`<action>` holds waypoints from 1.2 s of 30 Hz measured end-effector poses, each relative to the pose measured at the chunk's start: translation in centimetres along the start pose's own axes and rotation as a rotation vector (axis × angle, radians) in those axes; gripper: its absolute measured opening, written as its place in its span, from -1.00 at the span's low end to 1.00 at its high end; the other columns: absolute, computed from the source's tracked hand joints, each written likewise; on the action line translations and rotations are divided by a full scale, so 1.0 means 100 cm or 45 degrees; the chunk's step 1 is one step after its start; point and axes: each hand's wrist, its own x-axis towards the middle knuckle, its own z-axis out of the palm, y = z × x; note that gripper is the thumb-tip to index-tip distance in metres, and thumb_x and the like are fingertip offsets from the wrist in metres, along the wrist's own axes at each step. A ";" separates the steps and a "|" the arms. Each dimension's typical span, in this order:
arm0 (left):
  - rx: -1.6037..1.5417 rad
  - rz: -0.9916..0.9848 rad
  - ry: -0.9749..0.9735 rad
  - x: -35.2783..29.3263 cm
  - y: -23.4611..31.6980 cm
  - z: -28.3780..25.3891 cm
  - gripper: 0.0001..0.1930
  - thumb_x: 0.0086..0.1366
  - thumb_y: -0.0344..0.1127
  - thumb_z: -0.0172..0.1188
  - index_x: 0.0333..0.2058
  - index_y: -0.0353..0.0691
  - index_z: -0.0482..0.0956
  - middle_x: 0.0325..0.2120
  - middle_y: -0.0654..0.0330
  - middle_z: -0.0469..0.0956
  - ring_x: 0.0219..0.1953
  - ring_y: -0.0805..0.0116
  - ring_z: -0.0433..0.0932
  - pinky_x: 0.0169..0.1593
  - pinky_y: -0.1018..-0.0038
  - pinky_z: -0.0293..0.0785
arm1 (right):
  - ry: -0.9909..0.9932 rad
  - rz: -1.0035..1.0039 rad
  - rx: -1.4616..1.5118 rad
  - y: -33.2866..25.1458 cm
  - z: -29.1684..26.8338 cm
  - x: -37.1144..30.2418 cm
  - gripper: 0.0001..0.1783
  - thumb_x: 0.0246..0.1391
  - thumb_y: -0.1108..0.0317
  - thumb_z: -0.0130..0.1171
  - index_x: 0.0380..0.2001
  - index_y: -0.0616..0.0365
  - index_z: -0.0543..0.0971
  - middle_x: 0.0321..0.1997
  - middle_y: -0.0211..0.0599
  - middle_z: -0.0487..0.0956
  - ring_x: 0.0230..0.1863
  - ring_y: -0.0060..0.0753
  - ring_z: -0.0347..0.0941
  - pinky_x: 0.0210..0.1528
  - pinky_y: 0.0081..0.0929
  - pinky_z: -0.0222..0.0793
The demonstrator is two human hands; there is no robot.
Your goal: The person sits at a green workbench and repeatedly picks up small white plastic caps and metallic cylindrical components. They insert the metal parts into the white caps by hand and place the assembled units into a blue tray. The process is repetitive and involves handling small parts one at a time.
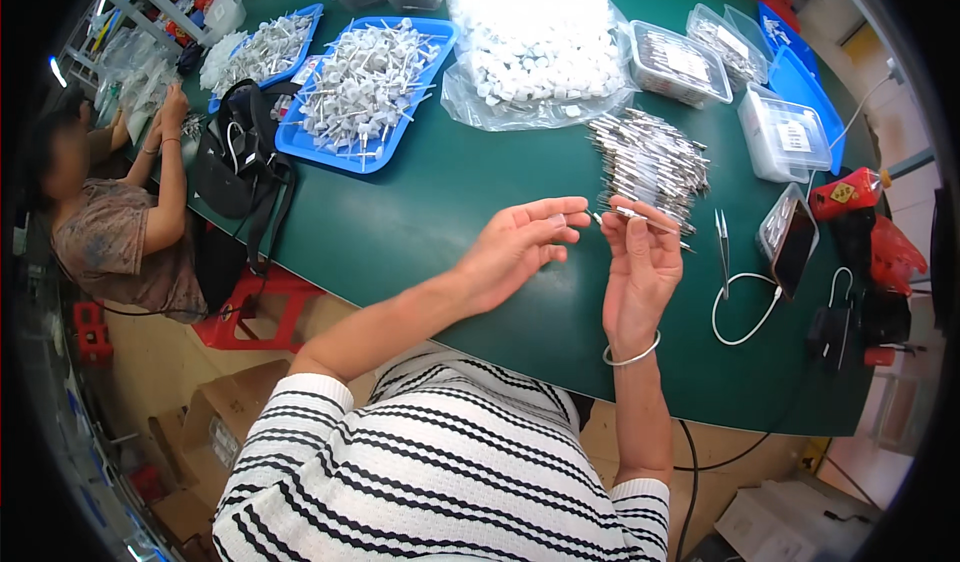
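Observation:
My right hand (642, 272) pinches a slim metal rod-like part (628, 213) between thumb and fingers, above the table's near side. A small pale tip (597, 218) shows at that part's left end, close to the fingertips of my left hand. My left hand (515, 252) has its fingers stretched out and apart, with nothing visible in them. Just beyond my right hand lies a loose heap of slim metal rods (650, 162). Metal tweezers (723, 247) rest to the right of that heap.
A clear bag of white plastic caps (545, 52) stands beyond the rods. Blue trays (372, 165) hold white-headed pins. Clear boxes (785, 137), a phone (795, 252) with a white cable (745, 340) and a red bottle (848, 194) are right. A black bag (240, 147) and another person are left.

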 end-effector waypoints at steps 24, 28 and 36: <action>0.501 0.167 -0.134 0.034 0.010 -0.029 -0.82 0.24 -0.41 0.17 -0.21 -0.36 0.52 -0.25 0.12 0.55 -0.29 0.47 0.56 -0.21 0.59 0.51 | -0.105 0.074 -0.075 0.008 0.003 0.015 -0.86 0.20 0.42 0.04 -0.26 0.31 0.42 -0.27 -0.10 0.57 -0.28 -0.34 0.57 -0.17 -0.45 0.54; 0.483 0.171 -0.111 0.033 0.006 -0.032 -0.89 0.24 -0.41 0.17 -0.31 -0.33 0.51 -0.39 0.17 0.56 -0.38 0.51 0.54 -0.29 0.62 0.49 | -0.079 0.101 -0.019 0.013 0.005 0.013 -0.85 0.21 0.42 0.04 -0.25 0.30 0.41 -0.26 -0.10 0.57 -0.27 -0.35 0.57 -0.16 -0.45 0.53; 0.424 0.121 -0.081 0.029 0.015 -0.023 -0.78 0.24 -0.43 0.16 -0.14 -0.35 0.52 -0.32 0.16 0.58 -0.31 0.50 0.55 -0.24 0.59 0.51 | -0.055 0.132 -0.019 0.013 0.003 0.015 -0.86 0.22 0.41 0.01 -0.25 0.29 0.41 -0.26 -0.12 0.57 -0.24 -0.33 0.57 -0.13 -0.44 0.53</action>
